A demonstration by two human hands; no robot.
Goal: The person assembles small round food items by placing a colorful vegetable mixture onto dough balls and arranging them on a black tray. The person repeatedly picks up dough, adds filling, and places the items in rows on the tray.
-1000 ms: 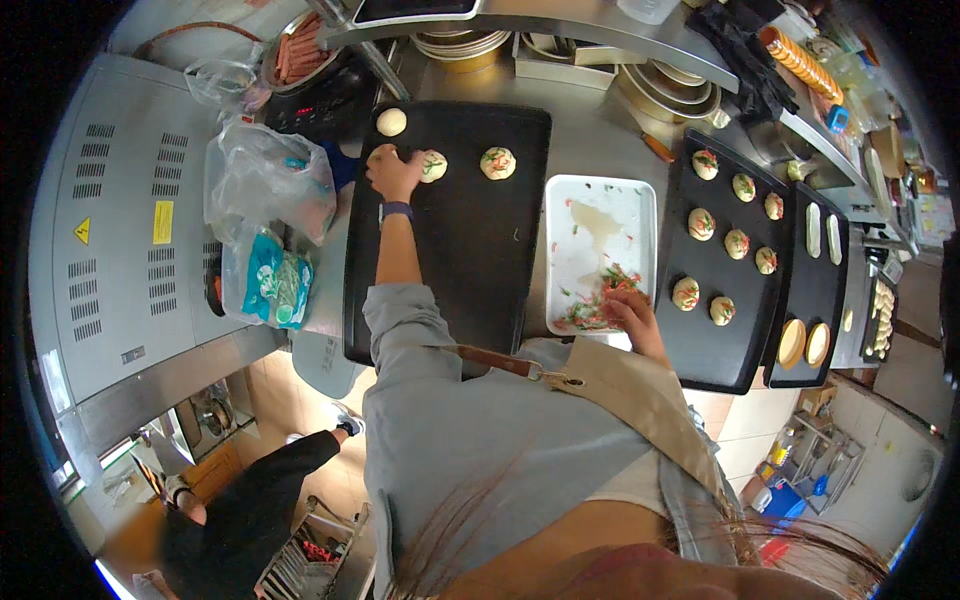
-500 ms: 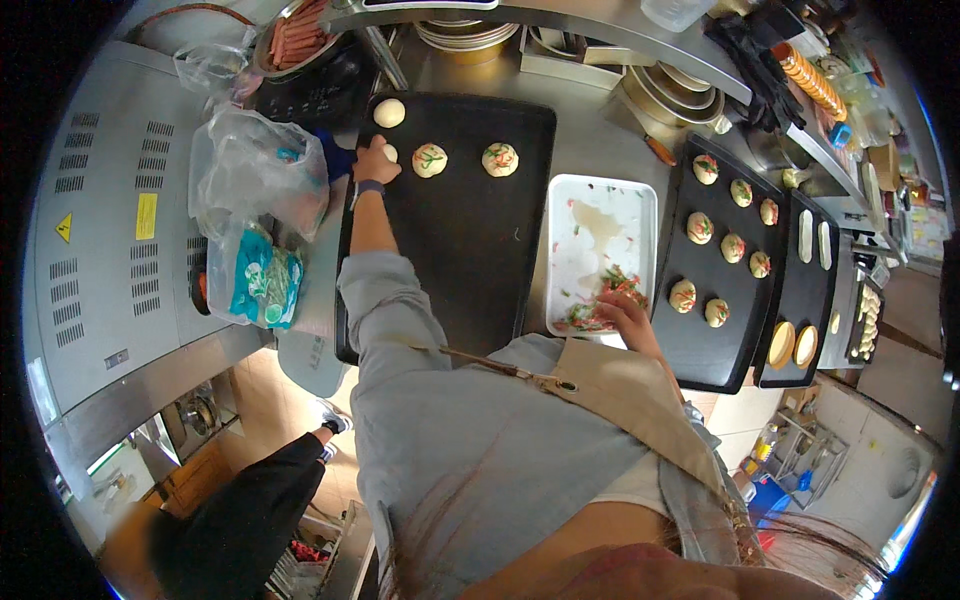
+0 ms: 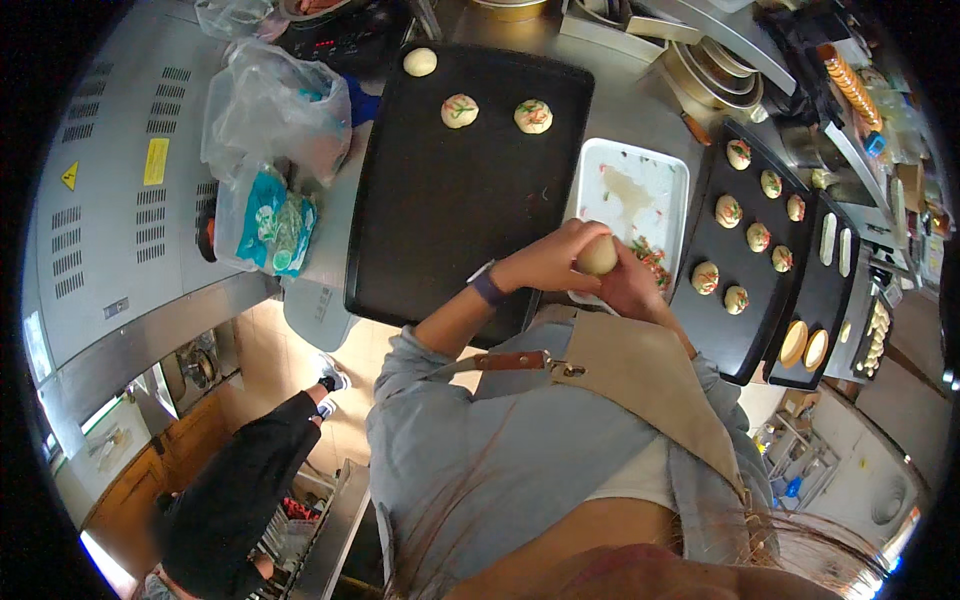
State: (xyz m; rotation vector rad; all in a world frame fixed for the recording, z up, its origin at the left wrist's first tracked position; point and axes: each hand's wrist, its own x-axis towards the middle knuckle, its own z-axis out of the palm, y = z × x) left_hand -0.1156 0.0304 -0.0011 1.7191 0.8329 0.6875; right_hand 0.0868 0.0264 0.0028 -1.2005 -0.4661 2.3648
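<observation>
My left hand (image 3: 548, 260) curls its fingers around a smooth, pale dough ball (image 3: 598, 256), over the near left edge of the white tray (image 3: 588, 165). Against the ball's other side rests my right hand (image 3: 636, 284), cupped, so both hands hold it. Chopped red and green topping (image 3: 650, 258) lies in the white tray beside my right fingers. On the large black baking tray (image 3: 440, 220) sit a plain dough ball (image 3: 420, 62) and two balls dotted with topping, the left one (image 3: 460, 111) and the right one (image 3: 533, 116). My palms are hidden.
A second black tray (image 3: 735, 350) to the right carries several topped dough balls. Beyond it, another dark tray (image 3: 800, 300) holds long dough pieces and two round shells. Plastic bags (image 3: 275, 110) stand at left by a grey metal cabinet (image 3: 110, 230). Another person (image 3: 240, 480) is at lower left.
My left hand has lifted the lower-left plain dough ball off the large tray and brought it right to my right hand. My right hand has come up from the topping to meet it.
</observation>
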